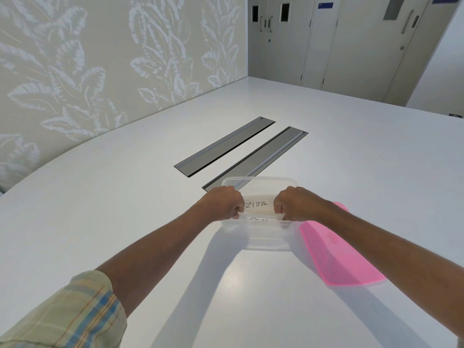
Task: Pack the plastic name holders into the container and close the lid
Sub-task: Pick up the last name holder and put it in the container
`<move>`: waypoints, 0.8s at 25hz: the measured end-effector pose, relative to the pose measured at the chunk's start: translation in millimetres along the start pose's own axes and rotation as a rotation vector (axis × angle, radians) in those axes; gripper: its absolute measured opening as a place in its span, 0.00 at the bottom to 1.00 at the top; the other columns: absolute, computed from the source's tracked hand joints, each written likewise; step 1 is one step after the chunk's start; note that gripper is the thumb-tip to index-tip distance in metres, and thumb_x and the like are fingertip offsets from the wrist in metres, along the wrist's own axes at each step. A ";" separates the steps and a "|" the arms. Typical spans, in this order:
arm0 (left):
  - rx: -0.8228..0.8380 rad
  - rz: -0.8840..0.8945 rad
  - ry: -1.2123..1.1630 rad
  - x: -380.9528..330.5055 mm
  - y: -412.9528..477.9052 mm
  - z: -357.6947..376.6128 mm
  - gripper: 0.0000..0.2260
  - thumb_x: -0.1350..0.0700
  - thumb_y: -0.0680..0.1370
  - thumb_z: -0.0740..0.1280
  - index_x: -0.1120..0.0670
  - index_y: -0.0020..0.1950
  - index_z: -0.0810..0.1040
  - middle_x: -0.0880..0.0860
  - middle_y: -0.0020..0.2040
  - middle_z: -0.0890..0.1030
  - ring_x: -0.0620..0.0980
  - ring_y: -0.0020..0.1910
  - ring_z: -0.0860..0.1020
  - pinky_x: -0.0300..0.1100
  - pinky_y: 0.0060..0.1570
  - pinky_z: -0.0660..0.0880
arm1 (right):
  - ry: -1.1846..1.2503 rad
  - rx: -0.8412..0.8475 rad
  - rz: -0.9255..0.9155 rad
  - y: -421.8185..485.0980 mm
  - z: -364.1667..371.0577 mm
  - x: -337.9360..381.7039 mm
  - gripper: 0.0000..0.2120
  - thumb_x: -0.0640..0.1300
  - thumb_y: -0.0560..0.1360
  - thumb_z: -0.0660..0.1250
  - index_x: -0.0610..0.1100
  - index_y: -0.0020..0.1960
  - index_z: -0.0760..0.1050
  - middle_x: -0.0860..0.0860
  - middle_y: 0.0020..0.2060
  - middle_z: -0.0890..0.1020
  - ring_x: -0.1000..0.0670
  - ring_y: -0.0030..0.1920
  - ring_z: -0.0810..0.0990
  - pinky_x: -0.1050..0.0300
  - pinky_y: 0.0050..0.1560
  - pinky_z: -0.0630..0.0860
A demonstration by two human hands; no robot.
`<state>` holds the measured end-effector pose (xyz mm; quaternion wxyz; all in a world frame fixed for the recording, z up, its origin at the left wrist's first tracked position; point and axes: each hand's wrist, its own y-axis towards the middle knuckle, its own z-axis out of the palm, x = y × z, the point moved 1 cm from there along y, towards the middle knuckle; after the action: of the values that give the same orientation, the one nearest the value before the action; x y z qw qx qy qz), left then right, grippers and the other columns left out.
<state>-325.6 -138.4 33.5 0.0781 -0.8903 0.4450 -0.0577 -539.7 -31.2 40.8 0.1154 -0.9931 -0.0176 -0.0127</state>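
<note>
Hands (222, 203) (295, 204) gripping name holder (257, 205) ends, inside clear container (258, 241), pink lid (336, 252) beside

Left sleeve (75, 315) rolled up — pale green plaid, blue and orange lines.

We see a white table (326, 151). The box (261, 182) on it is clear, like glass. A white card (258, 204) inside has black letters. At four o'clock from the box lies a bright pink lid (336, 257). At eleven o'clock are two grey strips (223, 146). The wall (100, 59) is cream with pale leaf shapes. The sleeve (75, 312) has green, blue and orange checks.
</note>
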 end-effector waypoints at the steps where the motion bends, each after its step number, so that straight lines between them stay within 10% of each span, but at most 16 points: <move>1: -0.003 0.000 -0.003 0.2 0.8 1.0 0.11 0.55 0.78 0.74 0.47 0.61 0.86 0.52 0.56 0.85 0.57 0.57 0.83 0.43 0.45 0.71 | 0.004 0.003 0.000 0.0 0.0 0.0 0.14 0.37 0.70 0.71 0.50 0.52 0.84 0.53 0.46 0.83 0.46 0.45 0.81 0.57 0.44 0.76; 12: -0.056 -0.027 -0.196 -0.2 -6.6 -2.4 0.07 0.50 0.78 0.74 0.48 0.54 0.88 0.47 0.51 0.89 0.49 0.54 0.84 0.51 0.53 0.82 | 0.223 -0.013 0.034 -4.0 -4.2 -2.3 0.13 0.41 0.71 0.78 0.48 0.55 0.85 0.53 0.48 0.85 0.47 0.50 0.85 0.50 0.53 0.82; 20: -0.618 -0.017 -0.504 -66.9 -29.1 -12.7 0.10 0.53 0.82 0.70 0.51 0.61 0.85 0.48 0.47 0.87 0.50 0.51 0.83 0.49 0.55 0.79 | 0.518 -0.231 0.017 -40.1 -21.7 -0.7 0.10 0.48 0.73 0.79 0.47 0.53 0.86 0.53 0.47 0.87 0.55 0.48 0.85 0.54 0.53 0.82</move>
<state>-345.0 -68.7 49.3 -0.0872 -0.8617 0.4011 0.2983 -542.3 2.8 71.0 0.0021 -0.9635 0.0226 -0.2669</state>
